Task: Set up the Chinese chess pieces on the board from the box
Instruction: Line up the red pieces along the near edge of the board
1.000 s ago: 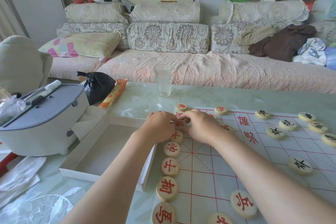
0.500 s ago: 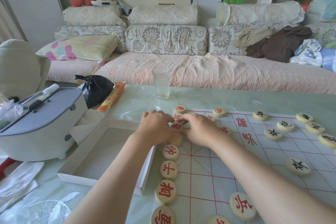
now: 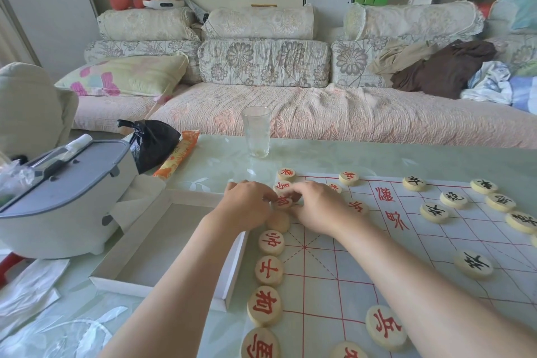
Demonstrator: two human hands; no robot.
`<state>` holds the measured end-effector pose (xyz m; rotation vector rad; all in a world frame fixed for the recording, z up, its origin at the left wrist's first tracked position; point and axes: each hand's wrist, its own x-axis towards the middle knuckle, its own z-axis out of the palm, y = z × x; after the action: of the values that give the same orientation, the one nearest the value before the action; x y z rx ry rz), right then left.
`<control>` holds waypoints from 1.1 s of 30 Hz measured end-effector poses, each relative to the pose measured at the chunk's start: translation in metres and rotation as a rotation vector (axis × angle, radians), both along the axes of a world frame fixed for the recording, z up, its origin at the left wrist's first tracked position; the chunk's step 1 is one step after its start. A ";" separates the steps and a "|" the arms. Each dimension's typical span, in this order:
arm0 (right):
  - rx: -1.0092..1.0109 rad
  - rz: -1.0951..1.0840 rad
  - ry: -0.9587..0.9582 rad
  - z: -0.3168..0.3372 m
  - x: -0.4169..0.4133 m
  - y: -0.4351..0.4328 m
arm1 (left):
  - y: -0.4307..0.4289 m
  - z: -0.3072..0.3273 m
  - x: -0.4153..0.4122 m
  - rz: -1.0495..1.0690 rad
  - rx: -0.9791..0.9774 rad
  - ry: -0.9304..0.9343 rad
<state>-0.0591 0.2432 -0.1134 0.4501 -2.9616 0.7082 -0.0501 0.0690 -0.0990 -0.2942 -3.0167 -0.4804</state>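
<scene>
1. Fingers of my left hand (image 3: 247,206) and right hand (image 3: 319,208) pinch one red piece (image 3: 283,202) between them, I think to centre it on its line
2. It lies on the board (image 3: 319,285) edge, beside the box (image 3: 122,280)

The scene is bright, with soft and even daylight; from which side it comes cannot be told, and the shadows are weak. The glossy table top (image 3: 377,160) gives pale reflections in the middle of the frame, just below the sofa (image 3: 290,113); the left hand (image 3: 247,206) and the right hand (image 3: 319,206) put a soft shade on the red piece (image 3: 283,202) between them. The centre is sharp; the wide lens bends straight lines at the upper left edge; the forearms look swollen at the bottom; detail is softer in the corners.
</scene>
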 end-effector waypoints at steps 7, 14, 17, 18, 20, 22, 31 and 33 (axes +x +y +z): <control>-0.018 -0.013 -0.003 0.001 0.002 -0.001 | -0.002 -0.003 -0.003 0.012 -0.003 0.008; -0.039 -0.011 0.005 -0.001 0.000 -0.001 | 0.001 -0.010 -0.009 0.016 0.044 0.024; -0.011 -0.028 0.018 -0.003 -0.004 0.001 | 0.001 -0.014 -0.012 0.050 0.040 0.077; -0.010 -0.032 0.016 -0.004 -0.005 0.001 | 0.001 -0.015 -0.013 0.055 0.058 0.073; -0.006 -0.032 0.015 -0.005 -0.005 0.001 | 0.001 -0.015 -0.016 0.063 0.080 0.061; -0.007 -0.028 0.009 -0.005 -0.005 0.001 | 0.001 -0.015 -0.017 0.066 0.079 0.053; -0.031 -0.036 -0.020 -0.003 -0.004 0.001 | 0.001 -0.014 -0.015 0.068 0.150 0.026; -0.046 -0.048 -0.018 0.000 -0.005 0.004 | 0.001 -0.012 -0.016 0.082 0.129 0.043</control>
<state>-0.0643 0.2470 -0.1135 0.3708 -2.9551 0.7781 -0.0662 0.0696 -0.1110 -0.1687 -2.9257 -0.6492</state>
